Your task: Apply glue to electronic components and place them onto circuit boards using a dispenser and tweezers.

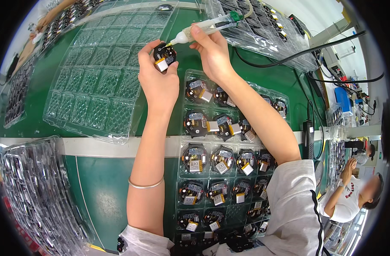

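Note:
Between the fingers of my left hand [159, 83] is a round black electronic module [164, 54] with a small silver battery on its lower part. My right hand [212, 53] is closed around a clear glue syringe [207, 27] with a green cap and a hose at its back end. The syringe's pale nozzle tip meets the module's upper edge, or hovers just over it; I cannot tell which. Below my right forearm lies a clear tray [181, 147] of similar round modules, each with a silver battery.
An empty clear blister tray [94, 81] lies left on the green table [133, 164]. Stacked trays [37, 192] stand at lower left. Another filled tray [263, 36] sits at the far right. A black cable [284, 64] crosses there. A person [350, 196] is at the right.

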{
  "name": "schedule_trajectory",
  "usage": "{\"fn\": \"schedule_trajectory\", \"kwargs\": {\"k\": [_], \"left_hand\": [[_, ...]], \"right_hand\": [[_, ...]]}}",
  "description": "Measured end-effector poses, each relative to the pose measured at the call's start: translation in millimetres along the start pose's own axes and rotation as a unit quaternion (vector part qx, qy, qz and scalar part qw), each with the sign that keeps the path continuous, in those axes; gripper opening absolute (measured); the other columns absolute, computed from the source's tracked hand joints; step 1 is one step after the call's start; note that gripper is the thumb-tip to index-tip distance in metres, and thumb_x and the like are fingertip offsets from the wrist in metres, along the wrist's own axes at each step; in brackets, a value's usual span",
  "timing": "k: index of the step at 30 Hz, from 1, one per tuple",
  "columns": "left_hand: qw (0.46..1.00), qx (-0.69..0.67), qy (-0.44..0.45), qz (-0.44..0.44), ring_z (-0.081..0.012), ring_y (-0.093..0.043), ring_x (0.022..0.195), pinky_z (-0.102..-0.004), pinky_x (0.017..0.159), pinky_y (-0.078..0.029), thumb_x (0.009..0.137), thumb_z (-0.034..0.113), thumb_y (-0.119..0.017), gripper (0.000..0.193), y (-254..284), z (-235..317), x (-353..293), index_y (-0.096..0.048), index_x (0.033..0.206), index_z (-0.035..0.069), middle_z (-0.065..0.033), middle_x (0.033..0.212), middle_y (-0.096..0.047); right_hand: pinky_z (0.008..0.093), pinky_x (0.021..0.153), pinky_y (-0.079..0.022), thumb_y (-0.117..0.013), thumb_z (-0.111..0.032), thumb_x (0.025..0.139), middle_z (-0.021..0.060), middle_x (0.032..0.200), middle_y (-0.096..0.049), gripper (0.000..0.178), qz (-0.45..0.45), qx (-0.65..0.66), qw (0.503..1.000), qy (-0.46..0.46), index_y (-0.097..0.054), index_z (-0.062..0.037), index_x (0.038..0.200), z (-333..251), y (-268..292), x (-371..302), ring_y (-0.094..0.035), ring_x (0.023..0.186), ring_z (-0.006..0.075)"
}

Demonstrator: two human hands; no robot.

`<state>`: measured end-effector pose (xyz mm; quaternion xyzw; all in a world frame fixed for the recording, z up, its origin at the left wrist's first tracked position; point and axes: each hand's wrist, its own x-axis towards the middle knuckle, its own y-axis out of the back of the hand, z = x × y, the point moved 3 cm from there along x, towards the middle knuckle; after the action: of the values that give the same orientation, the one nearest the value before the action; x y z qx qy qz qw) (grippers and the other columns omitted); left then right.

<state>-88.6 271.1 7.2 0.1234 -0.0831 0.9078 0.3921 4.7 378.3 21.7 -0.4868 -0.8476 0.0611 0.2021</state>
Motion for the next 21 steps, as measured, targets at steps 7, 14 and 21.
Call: {"fn": "schedule_trajectory", "kwargs": {"k": [7,14,21], "left_hand": [[0.998,-0.054,0.000,0.016,-0.0206,-0.065,0.096,-0.0300,0.081,-0.052,0.076,-0.015,-0.061,0.052,-1,-5,2,-0.041,0.122,0.001,-0.0158,0.102,-0.065],[0.993,-0.114,0.014,0.013,-0.0204,-0.063,0.099,-0.0301,0.085,-0.051,0.078,-0.018,-0.057,0.053,-3,-1,1,-0.037,0.124,0.000,-0.0174,0.107,-0.061],[0.988,-0.149,0.025,0.011,-0.0205,-0.062,0.100,-0.0306,0.088,-0.051,0.078,-0.019,-0.054,0.052,-4,-2,1,-0.036,0.123,0.000,-0.0169,0.108,-0.060]], "right_hand": [[0.0298,0.080,-0.040,-0.066,-0.034,0.089,0.0041,0.108,-0.059,0.048,-0.016,0.003,0.999,-0.029,-0.051,-0.0010,0.120,-1,4,1,-0.053,0.098,0.0118],[0.0308,0.079,-0.041,-0.061,-0.035,0.091,0.0053,0.108,-0.061,0.043,-0.054,0.018,0.998,-0.024,-0.052,-0.0035,0.118,-5,0,0,-0.054,0.098,0.0134],[0.0288,0.076,-0.041,-0.060,-0.033,0.092,0.0035,0.100,-0.063,0.032,-0.108,0.044,0.990,-0.075,-0.058,-0.0053,0.108,-37,-8,33,-0.056,0.092,0.0124]]}}
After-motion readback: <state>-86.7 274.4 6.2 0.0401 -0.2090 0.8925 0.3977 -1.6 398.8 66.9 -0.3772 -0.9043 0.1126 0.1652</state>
